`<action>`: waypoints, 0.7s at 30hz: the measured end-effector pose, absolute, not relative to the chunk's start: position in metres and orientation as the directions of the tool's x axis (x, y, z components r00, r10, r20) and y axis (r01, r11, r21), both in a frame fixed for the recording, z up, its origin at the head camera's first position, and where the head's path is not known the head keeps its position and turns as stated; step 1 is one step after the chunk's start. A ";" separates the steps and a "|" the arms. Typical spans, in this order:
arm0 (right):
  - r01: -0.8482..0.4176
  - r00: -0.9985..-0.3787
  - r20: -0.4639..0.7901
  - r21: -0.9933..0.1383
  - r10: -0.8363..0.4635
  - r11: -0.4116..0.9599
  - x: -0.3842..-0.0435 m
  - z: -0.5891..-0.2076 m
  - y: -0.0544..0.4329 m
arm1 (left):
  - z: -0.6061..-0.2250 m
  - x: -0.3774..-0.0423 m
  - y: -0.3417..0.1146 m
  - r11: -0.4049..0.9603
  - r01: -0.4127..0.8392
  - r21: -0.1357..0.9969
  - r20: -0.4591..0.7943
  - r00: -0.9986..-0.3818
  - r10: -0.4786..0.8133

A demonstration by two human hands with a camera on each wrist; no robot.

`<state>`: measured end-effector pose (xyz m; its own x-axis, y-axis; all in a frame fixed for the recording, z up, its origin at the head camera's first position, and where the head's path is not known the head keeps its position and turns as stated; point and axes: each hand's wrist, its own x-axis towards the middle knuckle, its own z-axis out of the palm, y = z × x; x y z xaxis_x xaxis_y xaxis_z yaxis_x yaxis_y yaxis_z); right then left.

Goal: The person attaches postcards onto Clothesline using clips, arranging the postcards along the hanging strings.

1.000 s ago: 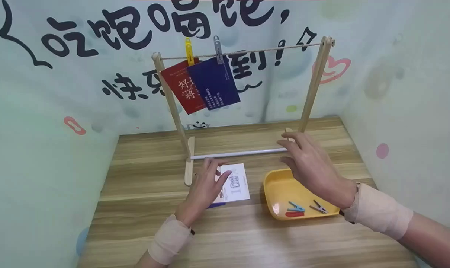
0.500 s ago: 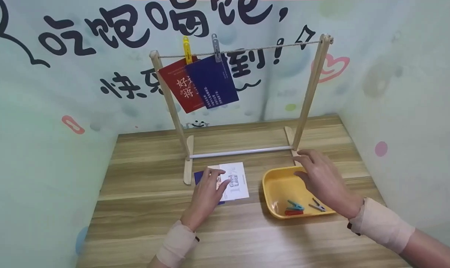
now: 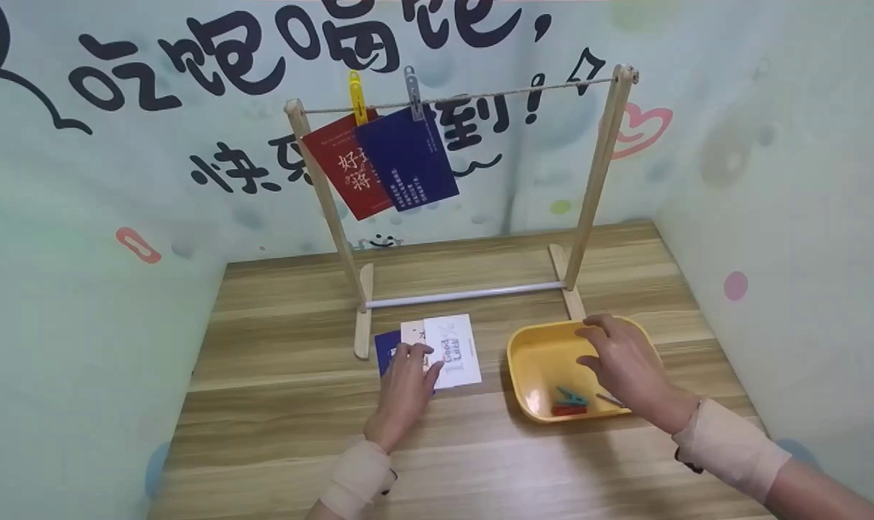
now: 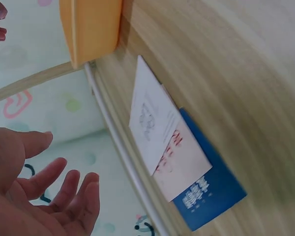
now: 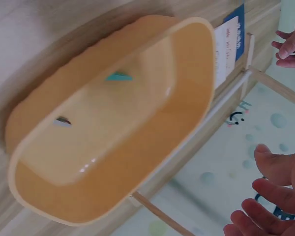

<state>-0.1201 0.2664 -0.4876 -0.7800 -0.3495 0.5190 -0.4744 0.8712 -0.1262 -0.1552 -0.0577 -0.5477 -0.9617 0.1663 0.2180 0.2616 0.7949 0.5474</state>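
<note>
White rectangular paper card (image 3: 457, 354) lies fanned over a cream paper card (image 3: 412, 332) and a dark-blue paper card (image 3: 386, 347) on the wood-grain desk (image 3: 278, 404). Probably light, bendy, easily creased; I'd pinch its free edge nearest the yellow plastic basin (image 3: 542, 357). My left hand (image 3: 406, 384) is above them, loosely spread, empty; right hand (image 3: 630, 367) likewise over the basin. Card thickness unclear from here.

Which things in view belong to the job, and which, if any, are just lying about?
Likely in the job:
wooden rack, yellow peg, grey peg
hanging red card, hanging blue card
white card, cream card, flat blue card
yellow tray, with teal peg, red peg, second grey peg

Just there:
printed wall
tabletop
Nothing loose looks unrelated.
</note>
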 end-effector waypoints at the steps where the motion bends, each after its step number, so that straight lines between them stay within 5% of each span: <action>1: -0.475 -0.778 0.520 -0.118 -0.354 0.872 -0.120 -0.491 0.268 | -0.551 -0.155 -0.057 0.798 0.257 0.545 0.216 -0.963 0.162; 21: -0.322 -0.925 0.272 -0.197 -0.263 0.926 -0.112 -0.541 0.290 | -0.588 -0.163 -0.047 0.847 -0.009 0.531 -0.037 -0.999 0.012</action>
